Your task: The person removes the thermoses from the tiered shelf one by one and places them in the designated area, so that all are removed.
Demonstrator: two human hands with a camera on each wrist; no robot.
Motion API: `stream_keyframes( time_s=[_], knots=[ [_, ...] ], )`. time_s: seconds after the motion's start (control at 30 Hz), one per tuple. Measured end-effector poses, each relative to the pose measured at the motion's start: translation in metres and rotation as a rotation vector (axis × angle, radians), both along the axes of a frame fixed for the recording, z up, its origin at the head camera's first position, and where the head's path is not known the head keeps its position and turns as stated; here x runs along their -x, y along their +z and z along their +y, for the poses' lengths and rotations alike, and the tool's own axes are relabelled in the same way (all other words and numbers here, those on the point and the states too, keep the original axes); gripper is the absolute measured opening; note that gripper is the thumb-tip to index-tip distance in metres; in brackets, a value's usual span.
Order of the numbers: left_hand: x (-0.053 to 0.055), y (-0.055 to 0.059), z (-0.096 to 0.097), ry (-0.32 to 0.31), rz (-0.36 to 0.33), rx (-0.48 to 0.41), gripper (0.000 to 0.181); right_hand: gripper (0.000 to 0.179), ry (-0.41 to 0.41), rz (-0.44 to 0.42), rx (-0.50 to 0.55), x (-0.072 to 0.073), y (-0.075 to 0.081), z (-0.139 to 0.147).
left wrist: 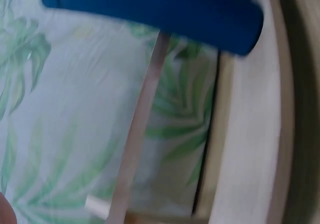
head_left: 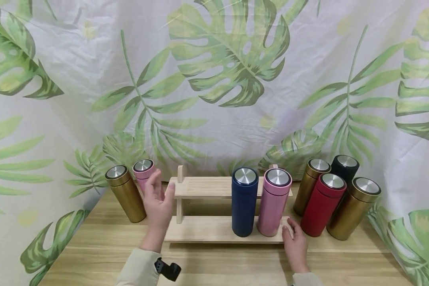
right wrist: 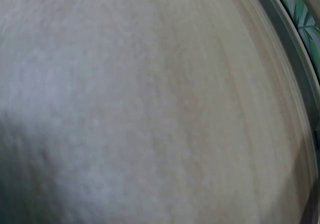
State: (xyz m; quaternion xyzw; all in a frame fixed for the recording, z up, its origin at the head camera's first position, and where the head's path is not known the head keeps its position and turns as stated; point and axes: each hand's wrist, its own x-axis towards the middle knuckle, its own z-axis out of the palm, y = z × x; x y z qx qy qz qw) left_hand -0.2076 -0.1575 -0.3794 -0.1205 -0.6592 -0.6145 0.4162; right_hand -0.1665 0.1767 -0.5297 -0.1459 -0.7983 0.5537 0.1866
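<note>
On the lower board of a two-tier wooden rack (head_left: 200, 229) a blue thermos bottle (head_left: 244, 212) and a pink thermos bottle (head_left: 273, 210) stand upright side by side. My left hand (head_left: 159, 206) is raised at the rack's left end, thumb and fingers spread apart and nothing held. Behind it, partly covered by the fingers, is another pink thermos bottle (head_left: 143, 175). My right hand (head_left: 296, 244) is at the right end of the lower board, fingers loosely bent beside the pink bottle's base; whether it touches the board is unclear. The left wrist view shows the blue thermos bottle (left wrist: 160, 9) sideways.
A gold thermos bottle (head_left: 130, 198) stands on the wooden table (head_left: 93, 254) at the left. To the rack's right are a red bottle (head_left: 321, 208), a black bottle (head_left: 346, 169) and two gold bottles (head_left: 350, 214), close together. A leaf-patterned cloth (head_left: 228, 127) hangs behind.
</note>
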Motion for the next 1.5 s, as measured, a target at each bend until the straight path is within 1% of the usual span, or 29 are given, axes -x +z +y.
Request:
stream_keyframes(
  time_s=[0.1, 0.23, 0.37, 0.5, 0.67, 0.77, 0.87, 0.97, 1.07, 1.17, 1.23, 1.33, 1.5],
  knots=[
    [-0.004, -0.006, 0.016, -0.094, -0.024, 0.012, 0.044, 0.037, 0.006, 0.002, 0.0, -0.001, 0.0, 0.0],
    [-0.007, -0.015, 0.037, -0.175, -0.067, 0.036, 0.043, 0.037, 0.007, 0.004, -0.004, -0.001, 0.0, 0.0],
    [-0.01, -0.021, 0.056, -0.238, -0.098, 0.068, 0.044, 0.038, 0.013, -0.002, -0.007, -0.001, 0.001, 0.0],
    [-0.011, -0.021, 0.075, -0.298, -0.113, 0.068, 0.046, 0.038, 0.01, -0.026, -0.013, 0.0, 0.001, 0.001],
    [-0.013, -0.023, 0.095, -0.387, -0.162, 0.058, 0.05, 0.039, 0.014, -0.026, -0.013, -0.002, 0.003, 0.003],
    [-0.014, -0.023, 0.106, -0.43, -0.207, 0.076, 0.054, 0.039, 0.019, -0.026, -0.007, -0.002, 0.004, 0.002],
    [-0.016, -0.016, 0.113, -0.465, -0.275, 0.105, 0.059, 0.038, 0.018, -0.023, -0.007, -0.002, 0.004, 0.001],
    [-0.021, -0.002, 0.119, -0.489, -0.316, 0.141, 0.063, 0.038, 0.018, -0.029, -0.003, -0.001, 0.002, 0.001],
    [-0.025, 0.012, 0.124, -0.502, -0.318, 0.17, 0.066, 0.038, 0.019, -0.03, 0.005, 0.0, 0.002, 0.002],
    [-0.025, 0.019, 0.128, -0.492, -0.332, 0.197, 0.068, 0.038, 0.016, -0.032, 0.004, 0.0, 0.003, 0.002],
    [-0.025, 0.02, 0.13, -0.48, -0.343, 0.214, 0.068, 0.038, 0.015, -0.032, 0.003, 0.0, 0.003, 0.001],
    [-0.025, 0.018, 0.131, -0.466, -0.352, 0.24, 0.07, 0.037, 0.017, -0.029, 0.004, 0.0, 0.004, 0.0],
    [-0.022, 0.014, 0.131, -0.473, -0.367, 0.26, 0.072, 0.037, 0.019, -0.021, 0.007, -0.001, 0.004, 0.0]
  ],
)
